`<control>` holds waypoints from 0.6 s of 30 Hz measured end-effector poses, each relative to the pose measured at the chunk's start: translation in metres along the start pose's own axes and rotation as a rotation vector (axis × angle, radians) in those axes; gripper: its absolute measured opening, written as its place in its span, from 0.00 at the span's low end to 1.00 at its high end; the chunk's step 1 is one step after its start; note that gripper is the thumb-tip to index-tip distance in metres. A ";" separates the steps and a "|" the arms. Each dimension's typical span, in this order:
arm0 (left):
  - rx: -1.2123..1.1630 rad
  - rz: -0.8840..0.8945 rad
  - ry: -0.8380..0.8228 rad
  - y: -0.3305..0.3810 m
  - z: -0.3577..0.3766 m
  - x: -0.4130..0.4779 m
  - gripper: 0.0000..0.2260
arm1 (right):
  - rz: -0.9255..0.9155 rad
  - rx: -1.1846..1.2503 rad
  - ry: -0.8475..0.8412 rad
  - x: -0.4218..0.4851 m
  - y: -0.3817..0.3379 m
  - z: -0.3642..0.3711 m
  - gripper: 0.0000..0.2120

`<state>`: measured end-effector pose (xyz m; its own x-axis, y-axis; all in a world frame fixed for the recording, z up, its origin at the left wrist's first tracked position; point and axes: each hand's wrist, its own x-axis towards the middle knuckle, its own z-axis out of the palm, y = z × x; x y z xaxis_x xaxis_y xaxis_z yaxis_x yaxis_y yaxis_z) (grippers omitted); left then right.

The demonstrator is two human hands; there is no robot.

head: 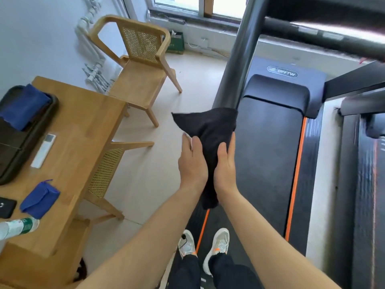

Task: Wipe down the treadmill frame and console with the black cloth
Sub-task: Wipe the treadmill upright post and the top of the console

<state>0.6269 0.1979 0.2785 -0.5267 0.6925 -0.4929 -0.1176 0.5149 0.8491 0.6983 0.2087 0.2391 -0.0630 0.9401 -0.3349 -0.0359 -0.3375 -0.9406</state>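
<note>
Beside the treadmill upright [239, 59], both hands, left hand [192, 163] and right hand [226, 165], clasp the black cloth [208, 130] near a wooden table [87, 126].

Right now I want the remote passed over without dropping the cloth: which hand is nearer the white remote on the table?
Left. The left hand is on the remote's side; the right hand lies farther, beyond the black cloth.

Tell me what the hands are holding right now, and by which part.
The black cloth, pressed between the left hand and the right hand around its bunched middle; a corner fans out above, the tail hangs below.
</note>
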 end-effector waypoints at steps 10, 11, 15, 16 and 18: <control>0.434 0.156 0.094 0.028 0.029 0.006 0.15 | 0.105 -0.078 -0.104 0.050 -0.041 -0.014 0.29; 0.480 0.100 0.043 0.039 0.030 0.018 0.16 | 0.106 -0.092 -0.117 0.061 -0.044 -0.014 0.30; 0.505 0.004 -0.086 0.085 0.054 0.068 0.22 | 0.082 -0.078 -0.100 0.119 -0.069 -0.013 0.30; 0.505 0.006 -0.086 0.098 0.066 0.082 0.23 | 0.053 -0.066 -0.076 0.142 -0.077 -0.013 0.29; 0.509 0.021 -0.081 0.126 0.093 0.115 0.24 | 0.002 -0.048 -0.042 0.189 -0.096 -0.014 0.28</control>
<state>0.6297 0.3896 0.3109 -0.4553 0.7318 -0.5072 0.3278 0.6674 0.6687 0.7035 0.4190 0.2652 -0.1054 0.9362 -0.3353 0.0124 -0.3359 -0.9418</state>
